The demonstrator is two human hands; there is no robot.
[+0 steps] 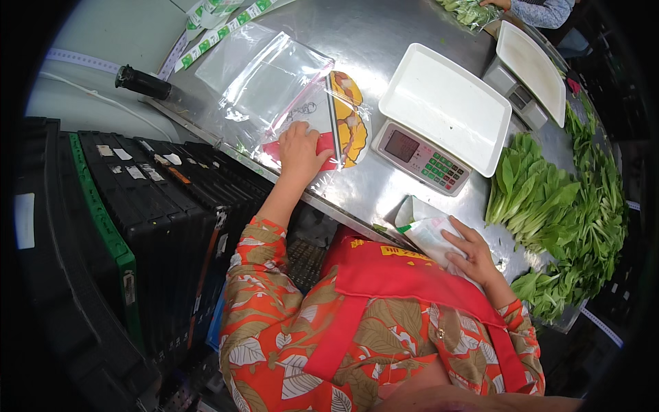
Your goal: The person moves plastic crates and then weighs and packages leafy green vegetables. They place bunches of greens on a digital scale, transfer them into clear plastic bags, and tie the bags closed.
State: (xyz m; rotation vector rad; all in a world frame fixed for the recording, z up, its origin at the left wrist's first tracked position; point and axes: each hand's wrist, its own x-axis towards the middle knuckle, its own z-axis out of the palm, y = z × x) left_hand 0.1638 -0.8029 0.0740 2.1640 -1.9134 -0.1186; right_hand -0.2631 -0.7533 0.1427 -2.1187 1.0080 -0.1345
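My left hand (300, 150) lies with its fingers apart on a flat printed piece (352, 121) showing a red and white cup with yellow food. Clear plastic bags (267, 85) lie around and beyond this piece on the metal table (360, 26). At the table's front edge, my right hand (472, 251) rests on a white plastic bag or wrapper (425, 226) with green printing. Its fingers are spread across the near part of the wrapper; whether they grip it I cannot tell. A digital weighing scale (419, 157) with a white tray (448, 103) stands beyond, between my hands.
Bunches of leafy greens (535, 193) line the right side. A second scale (533, 72) stands behind, near another person's sleeve (540, 11) and bagged greens (471, 13). Label strips (226, 33) and a black cylinder (142, 82) lie back left. Black crates (144, 180) stand left of the table.
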